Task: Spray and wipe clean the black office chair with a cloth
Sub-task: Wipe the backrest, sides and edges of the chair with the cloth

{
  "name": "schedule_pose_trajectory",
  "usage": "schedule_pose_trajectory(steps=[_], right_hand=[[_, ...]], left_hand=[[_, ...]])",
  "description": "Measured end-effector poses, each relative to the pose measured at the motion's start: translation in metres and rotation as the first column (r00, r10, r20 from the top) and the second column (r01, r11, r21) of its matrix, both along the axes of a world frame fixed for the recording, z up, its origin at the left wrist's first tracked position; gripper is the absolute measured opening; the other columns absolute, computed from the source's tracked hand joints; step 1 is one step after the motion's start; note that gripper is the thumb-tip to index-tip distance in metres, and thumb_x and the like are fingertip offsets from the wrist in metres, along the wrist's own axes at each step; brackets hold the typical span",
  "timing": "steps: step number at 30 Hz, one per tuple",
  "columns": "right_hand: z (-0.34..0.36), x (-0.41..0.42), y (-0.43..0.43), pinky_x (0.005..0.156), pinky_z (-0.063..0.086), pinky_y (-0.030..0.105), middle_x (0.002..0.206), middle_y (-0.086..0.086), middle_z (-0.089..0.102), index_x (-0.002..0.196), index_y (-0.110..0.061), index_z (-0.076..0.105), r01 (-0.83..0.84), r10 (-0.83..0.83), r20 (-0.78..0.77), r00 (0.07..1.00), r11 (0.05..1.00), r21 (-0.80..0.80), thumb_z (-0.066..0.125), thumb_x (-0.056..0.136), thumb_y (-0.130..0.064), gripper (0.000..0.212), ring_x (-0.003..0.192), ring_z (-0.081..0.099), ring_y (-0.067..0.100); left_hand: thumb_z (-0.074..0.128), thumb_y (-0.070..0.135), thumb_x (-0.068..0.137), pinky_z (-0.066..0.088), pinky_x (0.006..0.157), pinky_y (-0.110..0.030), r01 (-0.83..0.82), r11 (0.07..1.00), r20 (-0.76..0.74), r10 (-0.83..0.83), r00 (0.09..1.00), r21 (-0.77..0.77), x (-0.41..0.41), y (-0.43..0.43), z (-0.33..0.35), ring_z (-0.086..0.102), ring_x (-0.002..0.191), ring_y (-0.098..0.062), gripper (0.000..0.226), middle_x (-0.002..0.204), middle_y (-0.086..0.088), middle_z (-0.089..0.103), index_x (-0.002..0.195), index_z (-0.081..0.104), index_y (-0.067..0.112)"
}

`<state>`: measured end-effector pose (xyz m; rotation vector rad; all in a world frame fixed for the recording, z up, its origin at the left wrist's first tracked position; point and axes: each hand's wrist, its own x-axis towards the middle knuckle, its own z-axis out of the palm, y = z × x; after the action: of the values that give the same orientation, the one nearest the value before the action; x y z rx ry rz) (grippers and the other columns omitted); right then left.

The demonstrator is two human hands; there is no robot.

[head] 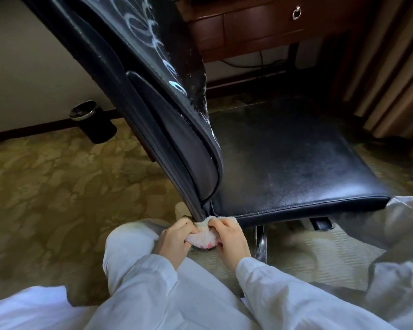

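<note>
Head view has us low beside the black office chair [308, 207], and the step in hand looks like wiping the crease where backrest [153, 110] meets seat [284, 151]: we should press the cloth [202, 238] into that seam with short firm strokes before climbing to the foam [153, 41] streaks at eleven o'clock. Our left hand [174, 238] and right hand [231, 241] both clamp the cloth, fingers [221, 225] curled into it; it sits between them, its top edge touching the chair corner at twelve o'clock.

Head camera, close, down onto chair [296, 163]
</note>
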<state>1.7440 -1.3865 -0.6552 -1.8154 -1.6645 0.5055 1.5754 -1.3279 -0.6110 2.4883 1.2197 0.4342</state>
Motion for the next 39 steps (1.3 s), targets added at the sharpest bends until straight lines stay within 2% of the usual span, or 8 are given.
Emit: schedule_pose_trajectory(steps=[4,7,11,15,22,29,33,39], right_hand=[[0.01,-0.002,-0.009,0.085,0.045,0.022,0.104,-0.004,0.053,0.11,-0.023,0.062,0.032,-0.029,-0.131,0.991,0.999,0.019,0.054,0.071,0.005,0.049,0.1,0.05,0.019],[0.054,0.002,-0.014,0.093,0.047,0.029,0.112,-0.003,0.055,0.111,-0.019,0.064,0.054,-0.005,-0.22,0.976,0.975,0.215,0.048,0.072,-0.003,0.046,0.106,0.051,0.017],[0.147,0.007,-0.008,0.092,0.046,0.037,0.119,0.003,0.056,0.113,-0.006,0.066,0.002,0.13,-0.169,0.977,0.787,0.617,0.052,0.075,0.001,0.041,0.109,0.054,0.026],[0.219,0.009,0.012,0.094,0.045,0.038,0.12,0.005,0.061,0.114,-0.001,0.065,-0.037,0.136,-0.075,0.988,0.676,0.736,0.06,0.067,0.016,0.05,0.11,0.052,0.023],[0.184,0.001,0.02,0.092,0.045,0.035,0.115,0.003,0.059,0.116,-0.011,0.063,0.015,0.103,-0.153,0.983,0.78,0.625,0.059,0.061,0.016,0.061,0.11,0.052,0.019],[0.095,-0.002,0.011,0.092,0.043,0.024,0.114,-0.005,0.057,0.115,-0.031,0.053,0.07,0.02,-0.256,0.966,0.939,0.338,0.055,0.061,0.01,0.068,0.107,0.052,0.014],[0.065,-0.003,0.008,0.091,0.031,0.006,0.112,-0.006,0.057,0.111,-0.036,0.05,0.082,-0.024,-0.281,0.959,0.977,0.197,0.049,0.06,0.003,0.064,0.104,0.05,0.01],[0.039,0.0,0.009,0.087,0.031,0.005,0.11,-0.007,0.055,0.108,-0.031,0.056,0.077,-0.047,-0.23,0.972,0.989,0.126,0.054,0.06,0.01,0.063,0.098,0.045,0.006]], left_hand=[[0.055,-0.004,0.069,0.051,0.068,-0.031,-0.003,1.0,0.025,0.002,1.0,0.026,-0.001,-0.006,0.009,0.057,0.082,-0.013,0.038,0.1,0.02,0.051,0.089,0.056,0.028],[0.054,0.002,0.07,0.046,0.081,-0.016,-0.059,0.966,0.25,-0.005,0.968,0.251,0.001,-0.018,0.041,0.058,0.092,-0.015,0.026,0.103,0.006,0.061,0.088,0.069,0.013],[0.061,-0.009,0.073,0.049,0.091,-0.032,-0.199,0.806,0.394,-0.046,0.918,0.558,0.003,-0.03,0.123,0.063,0.094,-0.03,0.022,0.099,-0.014,0.066,0.089,0.074,-0.001],[0.066,-0.011,0.078,0.051,0.09,-0.036,-0.204,0.644,0.341,-0.093,0.936,0.737,0.006,-0.019,0.208,0.062,0.094,-0.032,0.019,0.099,-0.023,0.065,0.095,0.071,-0.006],[0.067,-0.012,0.073,0.048,0.087,-0.023,-0.204,0.763,0.408,-0.085,0.909,0.614,0.002,-0.005,0.17,0.061,0.098,-0.021,0.024,0.103,-0.014,0.064,0.094,0.071,-0.001],[0.058,0.001,0.077,0.051,0.078,-0.026,-0.087,0.923,0.403,-0.077,0.912,0.374,0.0,-0.006,0.088,0.061,0.094,-0.012,0.023,0.105,0.004,0.06,0.094,0.068,0.013],[0.057,0.002,0.074,0.051,0.072,-0.024,-0.07,0.957,0.366,-0.04,0.93,0.282,0.001,-0.006,0.056,0.059,0.09,-0.008,0.026,0.103,0.01,0.058,0.092,0.065,0.019],[0.064,-0.003,0.065,0.04,0.062,-0.01,-0.137,0.974,0.303,0.078,0.95,0.18,0.011,-0.013,0.032,0.054,0.079,-0.006,0.028,0.096,0.014,0.058,0.083,0.064,0.018]])
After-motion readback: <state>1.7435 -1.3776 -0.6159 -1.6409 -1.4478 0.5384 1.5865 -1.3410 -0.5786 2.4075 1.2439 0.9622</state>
